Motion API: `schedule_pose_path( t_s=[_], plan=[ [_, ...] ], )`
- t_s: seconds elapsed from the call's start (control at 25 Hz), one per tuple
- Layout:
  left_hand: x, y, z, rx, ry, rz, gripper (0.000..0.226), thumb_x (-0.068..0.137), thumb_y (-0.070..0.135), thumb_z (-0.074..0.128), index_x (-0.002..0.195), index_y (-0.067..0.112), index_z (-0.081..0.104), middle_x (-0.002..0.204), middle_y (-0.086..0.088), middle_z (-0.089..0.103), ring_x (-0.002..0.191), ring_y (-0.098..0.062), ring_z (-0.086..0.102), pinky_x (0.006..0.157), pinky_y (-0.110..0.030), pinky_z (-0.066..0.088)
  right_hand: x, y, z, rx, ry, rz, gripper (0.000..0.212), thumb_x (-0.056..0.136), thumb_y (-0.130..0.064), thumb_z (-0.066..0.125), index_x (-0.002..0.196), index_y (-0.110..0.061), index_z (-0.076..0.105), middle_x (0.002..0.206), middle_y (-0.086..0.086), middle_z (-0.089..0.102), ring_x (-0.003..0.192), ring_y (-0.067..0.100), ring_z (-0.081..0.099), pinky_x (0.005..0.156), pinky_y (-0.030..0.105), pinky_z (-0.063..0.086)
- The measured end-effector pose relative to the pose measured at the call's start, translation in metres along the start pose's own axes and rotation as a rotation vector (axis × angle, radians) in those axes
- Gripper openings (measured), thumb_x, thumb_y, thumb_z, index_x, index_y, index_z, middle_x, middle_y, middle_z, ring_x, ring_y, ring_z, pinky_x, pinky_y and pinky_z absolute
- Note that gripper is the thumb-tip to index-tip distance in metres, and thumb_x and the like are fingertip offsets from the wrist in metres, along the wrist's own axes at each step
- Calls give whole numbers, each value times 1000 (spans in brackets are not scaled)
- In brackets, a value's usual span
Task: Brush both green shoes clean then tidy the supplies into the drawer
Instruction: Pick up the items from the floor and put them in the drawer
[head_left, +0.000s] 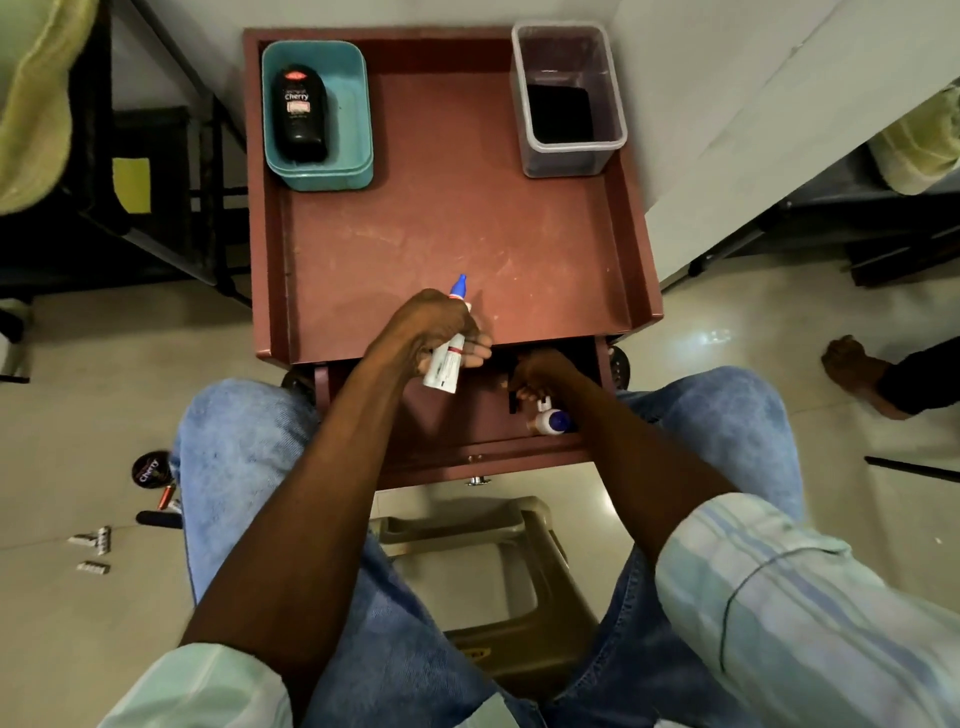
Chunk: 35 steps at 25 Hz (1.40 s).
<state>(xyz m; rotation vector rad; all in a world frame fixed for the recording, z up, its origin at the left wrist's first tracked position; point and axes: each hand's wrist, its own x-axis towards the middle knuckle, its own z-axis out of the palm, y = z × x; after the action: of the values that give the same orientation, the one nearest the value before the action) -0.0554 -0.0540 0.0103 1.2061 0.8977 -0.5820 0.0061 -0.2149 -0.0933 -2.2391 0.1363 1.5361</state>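
Note:
My left hand (434, 330) grips a white tube with a blue cap (448, 347), held tilted over the front edge of the red-brown table top (452, 234). Below that edge the drawer (441, 431) stands pulled out. My right hand (537, 376) reaches into the drawer's right side, its fingers curled on a small white object (543, 402) next to a white and blue bottle (553, 421) that lies there. A black Cherry polish bottle (301, 111) lies in a teal tub (353, 130) at the table's back left. No green shoes are in view.
A clear plastic container (569, 98) with dark contents stands at the back right of the table. On the floor at my left lie a round Cherry polish tin (151, 467), a dark brush handle (158, 518) and small metal pieces (93, 540). A plastic stool (498, 571) is between my knees. Another person's foot (852, 364) rests at right.

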Motion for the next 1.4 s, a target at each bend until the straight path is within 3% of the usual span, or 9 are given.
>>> schedule_pose_path(
  t_s=[0.16, 0.32, 0.64, 0.84, 0.96, 1.04, 1.16, 1.28, 1.4],
  plan=[
    [1, 5, 1, -17, 25, 31, 12, 92, -6, 46, 89, -2, 57, 89, -20, 68, 78, -30, 68, 78, -39, 58, 17, -1, 2, -326, 86, -40, 23, 93, -15, 60, 72, -8, 59, 70, 7, 59, 61, 16, 57, 57, 25, 45],
    [1, 4, 3, -27, 24, 20, 13, 91, -6, 46, 87, -2, 57, 91, -22, 68, 80, -31, 68, 81, -41, 57, 25, 11, 6, -575, 164, -99, 31, 95, -13, 55, 124, -2, 57, 127, 16, 57, 116, 31, 56, 92, 35, 47],
    [-2, 2, 4, -21, 29, 4, 16, 92, -6, 48, 105, -9, 57, 105, -27, 67, 90, -35, 68, 82, -42, 57, 30, 24, 10, -704, 370, -190, 36, 97, -14, 54, 131, -4, 51, 137, 16, 50, 127, 31, 48, 103, 36, 40],
    [-5, 1, 3, -159, -83, -48, 23, 91, -8, 49, 111, -6, 59, 99, -23, 69, 87, -32, 70, 80, -41, 59, 20, 21, 5, -606, 362, -236, 39, 87, -24, 69, 120, -4, 61, 123, 15, 62, 109, 29, 60, 94, 34, 49],
    [-13, -4, 6, -298, -180, -69, 28, 90, -8, 49, 117, -7, 59, 107, -21, 68, 102, -33, 66, 93, -43, 53, -14, 6, -2, -552, 185, -224, 28, 86, -19, 69, 106, 0, 67, 92, 14, 69, 67, 16, 61, 59, 24, 48],
    [-14, -8, 8, -319, -181, -34, 26, 91, -7, 48, 113, -6, 61, 110, -18, 67, 106, -30, 64, 99, -41, 48, -47, 0, -6, -359, 111, -217, 19, 87, -15, 67, 98, 1, 69, 70, 9, 64, 51, 13, 54, 48, 21, 42],
    [-14, -14, 10, -418, -121, -10, 20, 91, -8, 45, 101, -5, 62, 110, -18, 64, 99, -27, 66, 101, -40, 47, -101, 3, -6, 54, 100, -273, 12, 91, -11, 59, 85, -4, 68, 66, 7, 62, 51, 15, 50, 48, 24, 39],
    [-19, -23, 15, -388, -95, -32, 20, 90, -5, 49, 105, -2, 61, 98, -17, 67, 75, -25, 69, 77, -37, 59, -132, 4, -5, 481, -36, -409, 13, 93, -15, 59, 88, -6, 68, 76, 9, 65, 59, 16, 56, 53, 24, 40],
    [-24, -28, 23, -362, -117, -49, 13, 92, -3, 49, 98, 2, 59, 84, -14, 65, 59, -21, 65, 50, -26, 52, -132, 4, 6, 511, -99, -460, 20, 89, -14, 66, 103, 0, 68, 87, 16, 67, 61, 16, 58, 52, 24, 39]
  ],
)
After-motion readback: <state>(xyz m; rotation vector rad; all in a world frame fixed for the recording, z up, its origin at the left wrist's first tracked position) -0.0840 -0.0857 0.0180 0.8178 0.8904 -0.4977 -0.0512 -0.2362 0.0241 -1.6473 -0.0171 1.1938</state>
